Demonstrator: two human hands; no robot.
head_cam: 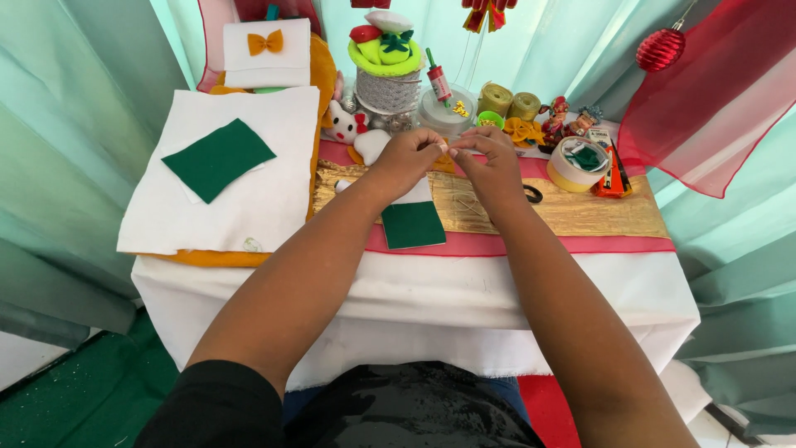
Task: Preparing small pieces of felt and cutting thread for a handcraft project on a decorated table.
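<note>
I pinched something tiny, too small to tell, between both hands—left hand point(408, 156), right hand point(489, 158)—closed fingertip to fingertip above the green felt point(412, 224); it seemed light and easily dropped.

Two green felt pieces point(218, 158) point(412, 224), two hands point(408, 158) point(492, 158)

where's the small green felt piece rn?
Head view, centre: small green felt piece lies on the gold runner, just below the left hand.

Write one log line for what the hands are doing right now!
left hand: fingertips pinched, meeting right hand | right hand: fingertips pinched, item too small to tell | below hands: green felt piece on gold cloth strip
</note>
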